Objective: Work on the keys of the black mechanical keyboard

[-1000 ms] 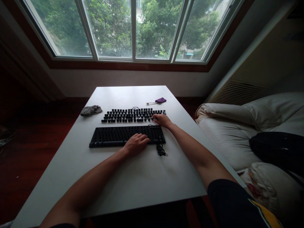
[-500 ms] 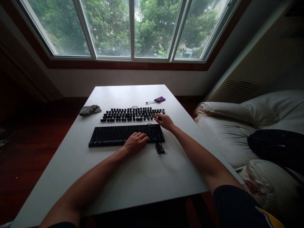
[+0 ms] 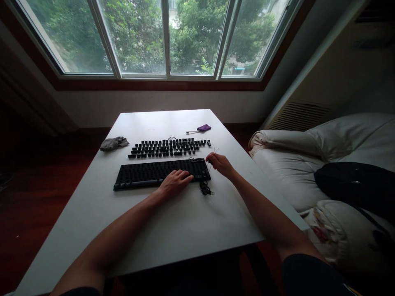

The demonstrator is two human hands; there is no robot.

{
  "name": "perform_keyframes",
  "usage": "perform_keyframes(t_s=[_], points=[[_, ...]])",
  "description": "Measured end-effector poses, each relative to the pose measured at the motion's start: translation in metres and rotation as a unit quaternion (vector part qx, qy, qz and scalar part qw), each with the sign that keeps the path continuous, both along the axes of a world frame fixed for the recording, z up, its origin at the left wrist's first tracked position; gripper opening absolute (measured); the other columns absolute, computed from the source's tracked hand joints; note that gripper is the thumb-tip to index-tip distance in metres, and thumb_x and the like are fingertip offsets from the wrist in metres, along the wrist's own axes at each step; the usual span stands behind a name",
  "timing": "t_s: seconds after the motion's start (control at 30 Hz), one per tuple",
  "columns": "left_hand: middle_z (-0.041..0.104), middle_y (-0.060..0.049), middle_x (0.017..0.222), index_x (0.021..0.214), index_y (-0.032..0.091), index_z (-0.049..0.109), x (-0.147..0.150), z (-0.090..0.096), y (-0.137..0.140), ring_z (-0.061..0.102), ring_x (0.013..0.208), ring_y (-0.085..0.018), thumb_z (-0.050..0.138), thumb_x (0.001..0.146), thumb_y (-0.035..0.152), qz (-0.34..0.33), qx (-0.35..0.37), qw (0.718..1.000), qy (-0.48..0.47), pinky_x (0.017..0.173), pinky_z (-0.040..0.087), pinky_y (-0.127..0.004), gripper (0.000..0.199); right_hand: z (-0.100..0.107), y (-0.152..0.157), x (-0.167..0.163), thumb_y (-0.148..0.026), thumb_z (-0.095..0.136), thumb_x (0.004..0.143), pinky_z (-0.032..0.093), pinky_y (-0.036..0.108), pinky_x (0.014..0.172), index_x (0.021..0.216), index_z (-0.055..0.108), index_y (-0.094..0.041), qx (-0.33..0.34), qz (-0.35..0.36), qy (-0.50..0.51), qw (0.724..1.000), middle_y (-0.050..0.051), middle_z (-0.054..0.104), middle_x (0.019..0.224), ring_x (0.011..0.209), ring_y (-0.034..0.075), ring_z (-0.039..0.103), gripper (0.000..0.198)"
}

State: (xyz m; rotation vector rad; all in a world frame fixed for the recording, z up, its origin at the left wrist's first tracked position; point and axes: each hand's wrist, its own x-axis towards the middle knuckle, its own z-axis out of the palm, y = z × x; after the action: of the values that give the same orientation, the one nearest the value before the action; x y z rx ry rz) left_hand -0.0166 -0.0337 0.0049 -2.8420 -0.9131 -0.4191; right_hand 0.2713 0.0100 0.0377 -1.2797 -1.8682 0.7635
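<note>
A black keyboard (image 3: 142, 176) lies across the white table, its numpad end to the right. My left hand (image 3: 176, 181) rests on the keyboard's near edge, right of the middle, with fingers stretched out flat. Just off the keyboard's right end, my right hand (image 3: 220, 163) pinches a wire keycap puller (image 3: 211, 162), whose thin wires stick out above and below the fingers. Behind the keyboard, loose black keycaps (image 3: 162, 148) stand in several rows. Whether a keycap sits in the puller's wires is too small to tell.
A coiled black USB cable (image 3: 205, 188) lies by the keyboard's near right corner. A grey cloth (image 3: 114, 144) sits at the table's left edge. Farther back are a purple pouch (image 3: 204, 128) and a thin stick beside it. A pale sofa (image 3: 277, 164) stands right of the table (image 3: 173, 230).
My right hand has moved from the right part of the keycap rows back toward me, beside the keyboard's right end, still holding the puller. My left hand stays on the keyboard.
</note>
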Motion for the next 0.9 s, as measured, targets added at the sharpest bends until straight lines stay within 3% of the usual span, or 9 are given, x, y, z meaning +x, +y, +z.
perform_keyframes(t_s=[0.27,0.4,0.67,0.9], points=[[0.055,-0.009,0.134,0.146,0.031,0.045,-0.003,0.001,0.001,0.053,0.112,-0.022,0.047,0.099,0.018,-0.022,-0.013,0.999,0.024,0.094,0.042,-0.036,0.049,-0.003,0.018,0.002,-0.059,0.047,0.096,0.047,0.024,0.055,0.1,0.065,-0.019,-0.104,0.113,0.0,0.988,-0.001,0.057,0.066,0.058,0.013,0.053,0.044],[0.054,-0.009,0.134,0.149,0.033,0.042,-0.002,-0.001,0.001,0.052,0.112,-0.022,0.046,0.099,0.017,-0.023,-0.015,0.999,0.026,0.095,0.041,-0.035,0.052,0.002,0.024,0.003,-0.056,0.049,0.096,0.046,0.024,0.055,0.098,0.064,-0.017,-0.12,0.13,0.014,0.984,-0.002,0.054,0.065,0.057,0.012,0.051,0.042],[0.054,-0.008,0.133,0.147,0.033,0.046,-0.003,-0.001,0.003,0.052,0.11,-0.021,0.046,0.099,0.017,-0.023,-0.019,0.999,0.026,0.094,0.041,-0.036,0.05,0.004,0.034,0.0,-0.055,0.054,0.093,0.045,0.023,0.054,0.098,0.065,-0.018,-0.134,0.158,-0.048,0.977,-0.002,0.057,0.064,0.056,0.012,0.052,0.038],[0.055,-0.008,0.133,0.147,0.035,0.046,-0.003,-0.003,0.004,0.053,0.11,-0.021,0.047,0.098,0.016,-0.025,-0.017,0.999,0.026,0.093,0.041,-0.036,0.052,0.021,0.037,-0.001,-0.055,0.057,0.091,0.047,0.026,0.058,0.098,0.066,-0.019,-0.175,0.195,-0.097,0.96,0.0,0.063,0.069,0.058,0.013,0.056,0.038]])
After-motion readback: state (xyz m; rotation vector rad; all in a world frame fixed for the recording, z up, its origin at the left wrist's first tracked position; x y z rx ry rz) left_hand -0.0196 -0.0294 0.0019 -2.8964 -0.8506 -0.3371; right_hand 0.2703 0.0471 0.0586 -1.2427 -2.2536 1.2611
